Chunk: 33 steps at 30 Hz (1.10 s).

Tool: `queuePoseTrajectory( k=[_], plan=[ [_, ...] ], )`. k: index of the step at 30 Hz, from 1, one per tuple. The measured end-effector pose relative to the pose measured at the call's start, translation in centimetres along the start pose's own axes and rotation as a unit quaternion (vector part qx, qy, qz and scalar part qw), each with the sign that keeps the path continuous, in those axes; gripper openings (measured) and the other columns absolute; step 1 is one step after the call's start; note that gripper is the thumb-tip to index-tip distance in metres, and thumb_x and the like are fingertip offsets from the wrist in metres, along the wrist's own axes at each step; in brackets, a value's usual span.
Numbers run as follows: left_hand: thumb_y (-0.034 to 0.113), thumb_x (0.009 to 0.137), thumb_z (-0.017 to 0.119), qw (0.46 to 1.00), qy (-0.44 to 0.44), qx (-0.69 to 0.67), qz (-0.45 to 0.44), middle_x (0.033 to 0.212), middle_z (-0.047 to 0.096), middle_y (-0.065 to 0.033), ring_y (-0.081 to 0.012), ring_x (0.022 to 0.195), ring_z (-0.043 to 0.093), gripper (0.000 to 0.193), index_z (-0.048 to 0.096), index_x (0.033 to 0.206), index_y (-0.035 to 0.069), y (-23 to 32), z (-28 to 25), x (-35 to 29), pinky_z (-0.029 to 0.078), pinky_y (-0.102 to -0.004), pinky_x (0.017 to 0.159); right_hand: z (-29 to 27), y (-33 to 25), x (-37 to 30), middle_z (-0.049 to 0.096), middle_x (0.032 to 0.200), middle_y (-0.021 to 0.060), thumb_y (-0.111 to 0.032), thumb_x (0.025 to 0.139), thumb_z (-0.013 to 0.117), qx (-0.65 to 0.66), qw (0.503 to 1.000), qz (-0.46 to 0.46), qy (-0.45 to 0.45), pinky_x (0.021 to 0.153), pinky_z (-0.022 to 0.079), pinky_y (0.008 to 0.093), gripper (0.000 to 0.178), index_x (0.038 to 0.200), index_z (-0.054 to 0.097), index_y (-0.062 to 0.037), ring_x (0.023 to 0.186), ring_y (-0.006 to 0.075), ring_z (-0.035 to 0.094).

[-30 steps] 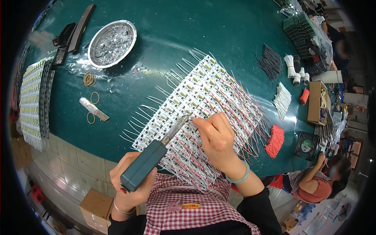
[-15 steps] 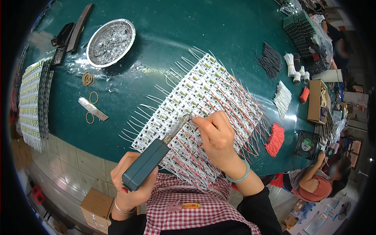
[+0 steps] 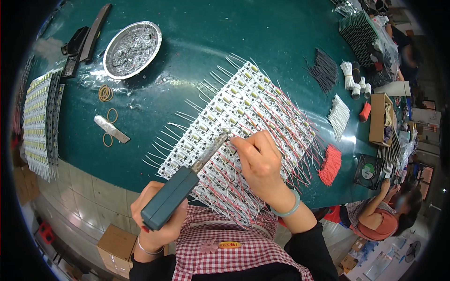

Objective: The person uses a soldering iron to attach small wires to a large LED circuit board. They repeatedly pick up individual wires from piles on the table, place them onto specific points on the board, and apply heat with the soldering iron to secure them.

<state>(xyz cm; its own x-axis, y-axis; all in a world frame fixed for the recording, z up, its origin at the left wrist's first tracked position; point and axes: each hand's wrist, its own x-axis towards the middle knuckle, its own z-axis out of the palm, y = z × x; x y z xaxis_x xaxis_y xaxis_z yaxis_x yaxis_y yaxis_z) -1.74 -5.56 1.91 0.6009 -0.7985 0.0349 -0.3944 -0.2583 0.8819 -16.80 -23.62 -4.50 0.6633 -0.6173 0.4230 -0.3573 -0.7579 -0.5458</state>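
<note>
On the green tabletop point(image 3: 201, 28) lies a white wire-fringed circuit-board panel point(image 3: 243, 119); the left hand point(image 3: 169, 226), gripping a dark-green metal-tipped tool point(image 3: 171, 196), has edged left; the right hand point(image 3: 261, 161) pinches, contents unclear, work spot seemingly unchanged.

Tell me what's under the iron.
Beneath the iron, the white panel shows on both sides of the shaft. The left hand wraps the handle. The panel strip directly below the shaft and the palm behind the handle are covered.
</note>
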Motion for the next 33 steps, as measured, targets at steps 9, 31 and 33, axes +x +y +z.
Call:
queuePoseTrajectory(
  k=[9,31,33],
  plan=[
    [-0.001,0.069,0.077,0.999,0.026,-0.014,-0.040,0.092,0.070,-0.0179,-0.0263,0.078,0.069,0.028,0.070,0.096,-0.007,-0.3,-0.6,-1.4,0.055,-0.0316,0.067,0.0,0.0,-0.1,0.047,0.073,0.0055,0.004,0.075,0.069,0.009,1.000,0.012,0.001,0.056,0.042,0.0339,0.019,0.091,0.069,-0.0055,0.067,0.0220,0.051],
    [-0.004,0.069,0.076,0.999,0.037,-0.027,-0.016,0.091,0.069,-0.0167,-0.0265,0.078,0.068,0.026,0.070,0.094,-0.007,-1.1,-1.3,-2.4,0.054,-0.0320,0.068,0.4,-1.8,-1.1,0.047,0.074,0.0063,0.003,0.076,0.070,0.022,1.000,0.013,0.003,0.061,0.040,0.0375,0.021,0.094,0.068,-0.0069,0.069,0.0250,0.049],
    [-0.004,0.069,0.076,0.998,0.040,-0.036,-0.017,0.090,0.069,-0.0165,-0.0261,0.077,0.068,0.025,0.070,0.093,-0.007,-0.9,-1.1,-2.1,0.054,-0.0317,0.067,0.5,-1.8,-1.1,0.047,0.074,0.0065,0.003,0.076,0.070,0.023,1.000,0.014,-0.001,0.061,0.040,0.0372,0.021,0.094,0.068,-0.0067,0.069,0.0249,0.050]
  ],
)
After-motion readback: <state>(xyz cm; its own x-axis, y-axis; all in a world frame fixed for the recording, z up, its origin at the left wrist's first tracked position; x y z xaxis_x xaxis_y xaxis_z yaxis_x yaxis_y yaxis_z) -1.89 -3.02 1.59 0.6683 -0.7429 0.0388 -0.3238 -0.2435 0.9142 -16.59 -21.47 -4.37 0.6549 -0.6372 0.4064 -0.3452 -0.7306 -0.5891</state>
